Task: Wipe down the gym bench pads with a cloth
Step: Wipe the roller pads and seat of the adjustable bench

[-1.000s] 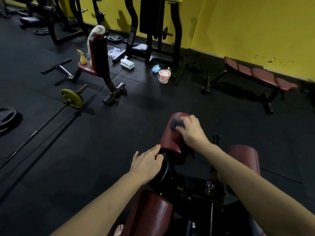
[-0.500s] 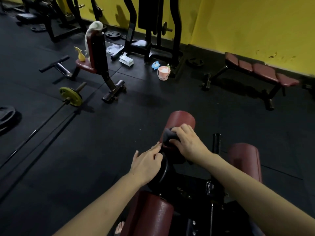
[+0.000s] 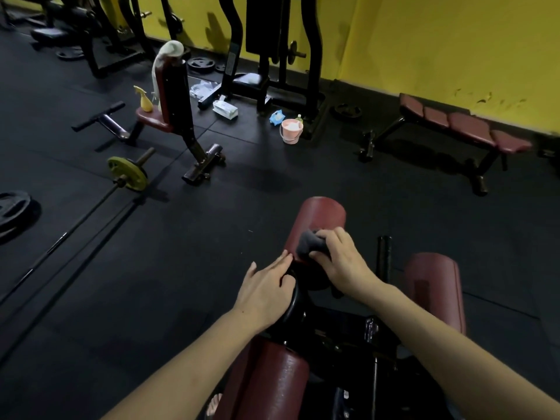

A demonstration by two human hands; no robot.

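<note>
While my right hand (image 3: 339, 262) clenches the grey cloth (image 3: 309, 244) on the roller pad (image 3: 318, 219), my left hand (image 3: 266, 289) (fingers relaxed) rests on the black plate (image 3: 292, 301) at its near end; a pink bucket (image 3: 291, 131) stands beyond.

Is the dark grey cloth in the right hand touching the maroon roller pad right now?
Touching. The head view shows the right hand pinching the dark grey cloth flat against the maroon roller pad, with no gap visible between them.

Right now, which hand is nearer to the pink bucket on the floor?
Right. The right hand, gripping the grey cloth on the roller pad, sits farther forward, toward the pink bucket. The left hand rests lower, at the pad's near end, farther from it.
</note>
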